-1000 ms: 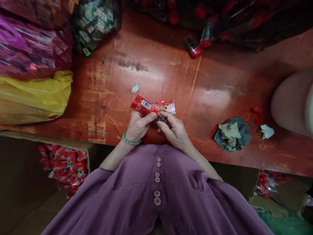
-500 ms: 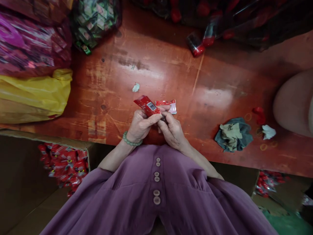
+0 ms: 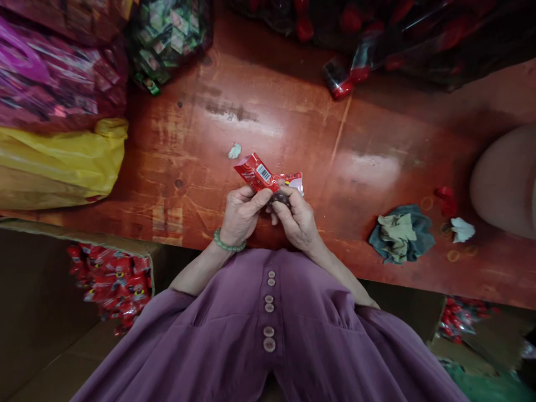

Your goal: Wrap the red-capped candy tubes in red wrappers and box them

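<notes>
Our packet [image 3: 255, 172] has shifted farther, slanting far-left to near-right; our left hand [image 3: 242, 216] clamps it, right hand [image 3: 300, 220] its dark end [image 3: 280, 197].

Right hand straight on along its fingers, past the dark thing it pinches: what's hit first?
Likely the red packet in the left hand, just beyond the fingertips of the right hand. The left thumb is so close that it could touch first; depth is hard to tell.

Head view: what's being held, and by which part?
The left hand holds a red packet by its lower end; the right hand pinches the dark piece at that end, exact spot hidden.
</notes>
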A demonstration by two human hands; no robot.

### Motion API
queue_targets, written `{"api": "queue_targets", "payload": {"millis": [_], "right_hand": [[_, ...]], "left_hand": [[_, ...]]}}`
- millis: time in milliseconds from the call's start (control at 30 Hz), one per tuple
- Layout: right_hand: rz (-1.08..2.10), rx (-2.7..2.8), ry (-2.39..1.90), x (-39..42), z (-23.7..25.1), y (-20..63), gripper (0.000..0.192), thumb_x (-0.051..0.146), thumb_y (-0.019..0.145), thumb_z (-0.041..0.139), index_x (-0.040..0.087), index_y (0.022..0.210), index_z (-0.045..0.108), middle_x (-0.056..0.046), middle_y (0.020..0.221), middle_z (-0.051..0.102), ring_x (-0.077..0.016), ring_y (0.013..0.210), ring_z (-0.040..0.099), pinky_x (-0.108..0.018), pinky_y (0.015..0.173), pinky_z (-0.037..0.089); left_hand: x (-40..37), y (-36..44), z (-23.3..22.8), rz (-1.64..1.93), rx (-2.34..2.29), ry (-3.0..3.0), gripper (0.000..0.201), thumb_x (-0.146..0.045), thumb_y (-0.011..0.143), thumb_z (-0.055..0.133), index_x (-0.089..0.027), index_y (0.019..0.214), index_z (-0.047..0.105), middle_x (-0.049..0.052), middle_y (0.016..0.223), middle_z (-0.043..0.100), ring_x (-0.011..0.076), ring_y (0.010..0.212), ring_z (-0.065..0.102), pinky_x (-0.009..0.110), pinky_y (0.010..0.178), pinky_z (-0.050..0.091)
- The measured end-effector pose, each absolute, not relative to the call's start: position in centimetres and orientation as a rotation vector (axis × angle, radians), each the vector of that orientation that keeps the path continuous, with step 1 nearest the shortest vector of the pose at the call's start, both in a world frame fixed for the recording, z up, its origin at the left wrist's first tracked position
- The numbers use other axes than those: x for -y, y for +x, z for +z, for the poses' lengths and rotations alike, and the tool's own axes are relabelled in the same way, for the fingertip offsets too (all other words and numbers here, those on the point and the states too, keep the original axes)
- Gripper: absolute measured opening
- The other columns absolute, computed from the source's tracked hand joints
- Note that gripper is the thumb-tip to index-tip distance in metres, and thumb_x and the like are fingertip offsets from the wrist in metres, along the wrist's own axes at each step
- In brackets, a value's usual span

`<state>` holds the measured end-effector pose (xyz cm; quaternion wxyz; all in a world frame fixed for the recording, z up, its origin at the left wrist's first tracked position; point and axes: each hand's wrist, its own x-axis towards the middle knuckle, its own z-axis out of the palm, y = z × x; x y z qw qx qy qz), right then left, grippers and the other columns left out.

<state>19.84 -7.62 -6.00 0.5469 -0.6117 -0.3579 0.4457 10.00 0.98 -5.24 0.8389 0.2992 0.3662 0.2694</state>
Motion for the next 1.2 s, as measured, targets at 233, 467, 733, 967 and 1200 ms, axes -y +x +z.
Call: {"api": "queue_targets", "payload": {"millis": [233,467,733,967,1200], "right_hand": [[1.062,0.831,-1.413,7.4,-6.7,19.7,0.026,0.047,0.099,0.049,0.024,0.109,0.052,0.003,0.076,0.059,-0.0089,0.055,0.053,-0.023,0.054,0.048],[0.710,1.098,-1.659,7.8,-7.1,19.6,0.030,0.044,0.099,0.047,0.023,0.120,0.052,-0.006,0.099,0.067,-0.0167,0.083,0.064,-0.035,0.079,0.056],[0.728,1.184,-1.670,8.5,-6.9,19.7,0.035,0.051,0.100,0.042,0.021,0.117,0.051,-0.007,0.097,0.069,-0.0176,0.080,0.066,-0.033,0.072,0.056],[0.924,1.031,-1.540,9.2,-6.6,19.1,0.032,0.052,0.100,0.041,0.023,0.108,0.050,0.000,0.078,0.060,-0.0117,0.060,0.057,-0.026,0.056,0.050],[1.019,0.903,-1.421,9.2,-6.9,18.6,0.034,0.056,0.098,0.046,0.023,0.106,0.049,0.007,0.069,0.051,-0.0059,0.050,0.046,-0.021,0.050,0.040]], "left_hand": [[-1.0,10.0,-5.0,0.589,-0.782,0.691,0.040,-0.056,0.064,0.085,-0.018,0.072,0.074,-0.002,0.053,0.061,0.0099,0.046,0.052,0.026,0.049,0.053],[-0.7,10.3,-5.7,0.738,-0.858,0.704,0.033,-0.044,0.056,0.092,-0.020,0.073,0.078,0.000,0.073,0.074,0.0133,0.068,0.066,0.028,0.075,0.055],[0.4,10.2,-5.4,0.703,-0.755,0.670,0.039,-0.054,0.062,0.087,-0.020,0.080,0.078,0.004,0.079,0.077,0.0190,0.081,0.072,0.033,0.084,0.057],[0.2,9.2,-5.6,0.652,-0.785,0.862,0.031,-0.045,0.063,0.089,-0.019,0.073,0.077,0.000,0.066,0.073,0.0116,0.055,0.064,0.025,0.060,0.055],[0.5,8.7,-5.3,0.677,-0.741,0.892,0.046,-0.063,0.070,0.078,-0.017,0.066,0.071,0.000,0.056,0.066,0.0117,0.045,0.057,0.025,0.047,0.051]]}}
